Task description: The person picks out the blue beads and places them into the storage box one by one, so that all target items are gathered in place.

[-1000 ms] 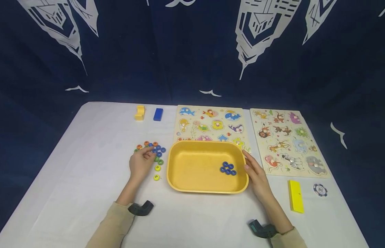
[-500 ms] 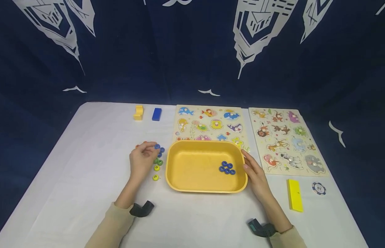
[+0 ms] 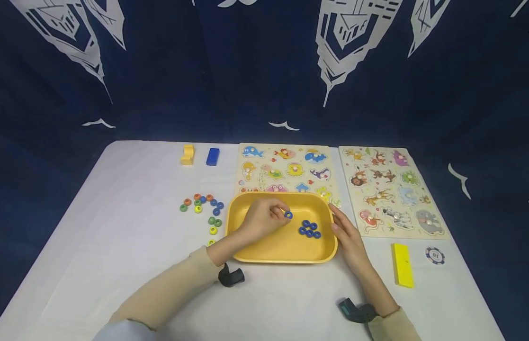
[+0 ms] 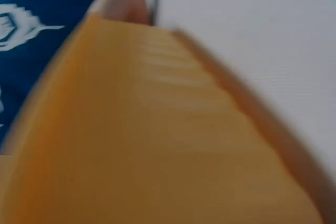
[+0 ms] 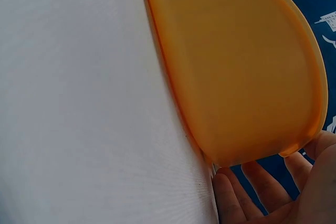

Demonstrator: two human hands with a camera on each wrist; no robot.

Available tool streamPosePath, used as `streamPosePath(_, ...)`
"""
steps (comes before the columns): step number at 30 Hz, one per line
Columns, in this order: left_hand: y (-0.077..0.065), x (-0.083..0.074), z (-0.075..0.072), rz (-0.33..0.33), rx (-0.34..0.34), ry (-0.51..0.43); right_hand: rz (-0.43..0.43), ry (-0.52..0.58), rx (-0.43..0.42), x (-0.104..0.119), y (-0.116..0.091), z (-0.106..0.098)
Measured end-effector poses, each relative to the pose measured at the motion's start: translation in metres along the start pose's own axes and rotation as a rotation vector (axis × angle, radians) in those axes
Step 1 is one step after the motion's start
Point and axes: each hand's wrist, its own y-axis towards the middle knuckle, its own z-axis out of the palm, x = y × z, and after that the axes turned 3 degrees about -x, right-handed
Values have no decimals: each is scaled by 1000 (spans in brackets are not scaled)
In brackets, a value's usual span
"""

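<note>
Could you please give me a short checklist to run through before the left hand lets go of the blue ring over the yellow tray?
1. Ring held: the left hand pinches a blue ring at its fingers. Ok.
2. Ring over the yellow tray, inside its rim: ok.
3. Tray steadied: the right hand rests against its right edge. Ok.
4. Landing spot: the blue rings in the tray lie just right of the held one, bare floor below it. Ok.
5. Height of ring above tray floor: cannot tell.
</note>
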Motion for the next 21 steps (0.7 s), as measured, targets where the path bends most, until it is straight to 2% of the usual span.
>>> streamPosePath(6,14,14,28,-63,93,85,-12,-28,8,-2,0,0)
streamPosePath(12,16,20,42,-49,145,154,-9,-52,0,-2,1,-1)
streamPosePath(18,10,11,36,-4,166,229,-4,-65,-4,0,1,1)
streamPosePath(21,0,1,22,69,117,231,-7,-67,2,1,1,2)
